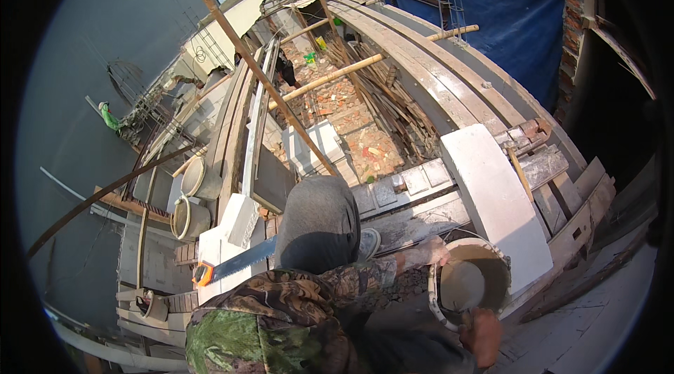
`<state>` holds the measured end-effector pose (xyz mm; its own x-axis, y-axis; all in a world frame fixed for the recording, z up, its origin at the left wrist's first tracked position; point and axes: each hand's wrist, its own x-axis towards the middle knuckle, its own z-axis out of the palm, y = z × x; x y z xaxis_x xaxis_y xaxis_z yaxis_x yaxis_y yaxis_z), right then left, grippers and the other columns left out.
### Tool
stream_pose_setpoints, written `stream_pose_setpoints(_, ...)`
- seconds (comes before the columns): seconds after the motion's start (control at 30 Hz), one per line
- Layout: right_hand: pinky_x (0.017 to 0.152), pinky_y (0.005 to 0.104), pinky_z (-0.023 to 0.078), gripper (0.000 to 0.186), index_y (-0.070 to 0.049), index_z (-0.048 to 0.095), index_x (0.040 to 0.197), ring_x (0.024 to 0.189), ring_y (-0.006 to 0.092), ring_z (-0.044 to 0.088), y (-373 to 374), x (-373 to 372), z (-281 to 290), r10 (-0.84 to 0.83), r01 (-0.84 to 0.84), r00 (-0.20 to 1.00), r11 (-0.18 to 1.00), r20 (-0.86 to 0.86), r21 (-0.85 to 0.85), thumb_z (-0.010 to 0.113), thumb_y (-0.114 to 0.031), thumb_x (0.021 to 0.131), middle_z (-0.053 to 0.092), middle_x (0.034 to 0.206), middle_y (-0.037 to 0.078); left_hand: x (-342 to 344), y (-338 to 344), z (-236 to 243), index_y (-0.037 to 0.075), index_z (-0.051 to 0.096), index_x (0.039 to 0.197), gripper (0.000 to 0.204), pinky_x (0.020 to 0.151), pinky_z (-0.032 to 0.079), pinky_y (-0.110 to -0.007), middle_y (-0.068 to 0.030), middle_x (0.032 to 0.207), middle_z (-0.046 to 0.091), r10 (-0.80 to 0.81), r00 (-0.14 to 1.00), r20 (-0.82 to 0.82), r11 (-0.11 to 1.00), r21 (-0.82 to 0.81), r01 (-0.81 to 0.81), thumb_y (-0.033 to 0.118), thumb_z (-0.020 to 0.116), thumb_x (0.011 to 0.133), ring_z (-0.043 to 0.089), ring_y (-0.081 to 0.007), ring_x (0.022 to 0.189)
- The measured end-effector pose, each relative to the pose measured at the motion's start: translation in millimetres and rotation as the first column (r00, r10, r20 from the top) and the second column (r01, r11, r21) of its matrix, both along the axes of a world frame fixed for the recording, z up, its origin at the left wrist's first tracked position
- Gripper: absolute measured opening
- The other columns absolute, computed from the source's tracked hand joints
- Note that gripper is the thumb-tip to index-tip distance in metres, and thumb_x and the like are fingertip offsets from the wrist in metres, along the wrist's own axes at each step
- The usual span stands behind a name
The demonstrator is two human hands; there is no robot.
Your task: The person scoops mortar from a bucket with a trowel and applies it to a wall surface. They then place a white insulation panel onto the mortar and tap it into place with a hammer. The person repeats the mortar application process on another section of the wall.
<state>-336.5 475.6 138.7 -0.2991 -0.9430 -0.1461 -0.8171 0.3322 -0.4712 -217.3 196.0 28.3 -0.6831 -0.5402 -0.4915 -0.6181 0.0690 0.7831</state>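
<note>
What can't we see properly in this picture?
All in the head view:
Saw: its far end hides behind the knee.
Bucket: grey contents cover its bottom.
Right hand: its own back hides the fingertips, so its grip is unclear.
Blue sheet: its top is cut off by the upper edge.

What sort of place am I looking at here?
Most likely an outdoor building site: long wooden planks run alongside ground strewn with reddish rubble, and a large white block lies beside a bucket.
</note>
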Motion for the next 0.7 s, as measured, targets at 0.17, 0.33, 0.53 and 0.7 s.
stream_pose_setpoints(0.17,0.085,0.0473,0.054,0.035,0.003,0.071,0.106,0.098,0.0384,0.066,-47,-35,5,0.154,-0.140,0.988,0.903,0.001,-0.407,0.077,-0.023,0.084,0.071,0.102,0.021,47,-49,15,0.006,0.071,0.066,0.018,0.068,0.049,-0.040,-0.0120,0.077,0.068,0.367,0.930,-0.019,0.930,0.036,-0.366,0.023,0.071,0.071,0.065,-0.0248,0.077)
stream_pose_setpoints(0.33,0.094,0.0462,0.052,0.035,0.003,0.070,0.118,0.108,0.0366,0.066,-40,-72,3,-0.198,0.173,0.980,0.858,0.000,-0.483,0.072,-0.021,0.093,0.071,0.116,0.022,87,-82,5,0.006,0.069,0.062,0.026,0.068,0.049,-0.037,-0.0065,0.071,0.070,0.641,0.740,-0.206,0.753,-0.018,-0.657,0.027,0.065,0.078,0.066,-0.0226,0.073)
stream_pose_setpoints(0.53,0.101,0.0447,0.051,0.038,0.005,0.069,0.128,0.111,0.0359,0.067,-15,-99,-21,-0.510,0.601,0.794,0.739,0.330,-0.304,0.069,-0.020,0.100,0.072,0.122,0.026,111,-125,-36,0.003,0.069,0.066,0.025,0.075,0.048,-0.037,-0.0107,0.090,0.073,0.807,0.520,-0.278,0.559,0.079,-0.825,0.029,0.070,0.070,0.067,-0.0244,0.090)
stream_pose_setpoints(0.7,0.101,0.0440,0.051,0.041,0.008,0.068,0.128,0.111,0.0348,0.067,-3,-125,-70,-0.596,0.685,0.726,0.674,0.344,-0.277,0.071,-0.020,0.099,0.072,0.121,0.025,126,-139,-43,0.001,0.074,0.097,0.040,0.082,0.050,-0.038,-0.0128,0.093,0.073,0.849,0.529,0.012,0.519,0.170,-0.837,0.033,0.072,0.074,0.067,-0.0302,0.095)
